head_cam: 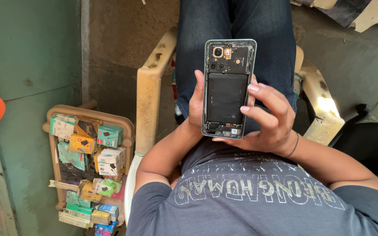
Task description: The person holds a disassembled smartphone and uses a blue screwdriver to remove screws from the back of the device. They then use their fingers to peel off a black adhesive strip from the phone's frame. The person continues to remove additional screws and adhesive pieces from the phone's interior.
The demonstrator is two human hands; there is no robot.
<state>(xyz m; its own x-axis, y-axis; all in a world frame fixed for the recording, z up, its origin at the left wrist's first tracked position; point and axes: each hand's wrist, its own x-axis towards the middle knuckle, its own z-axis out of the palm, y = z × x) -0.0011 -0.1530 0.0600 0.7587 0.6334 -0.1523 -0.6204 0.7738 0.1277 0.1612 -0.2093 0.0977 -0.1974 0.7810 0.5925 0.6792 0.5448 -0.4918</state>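
I hold a phone (228, 87) with its back cover off above my lap. Its black battery, camera module and circuit boards are exposed, camera end pointing away from me. My left hand (195, 105) grips the phone's left edge, thumb along the side. My right hand (273, 120) cups the right edge and lower corner, two fingertips resting on the rim by the battery. A thin dark band is on my right wrist. My legs in blue jeans (241, 30) lie beneath the phone.
I sit in a worn cream plastic chair with armrests at left (148, 91) and right (324, 116). A second chair (66, 111) at the left holds several small colourful boxes (90, 153). A green wall (27, 65) stands left; a dark seat (368, 140) is right.
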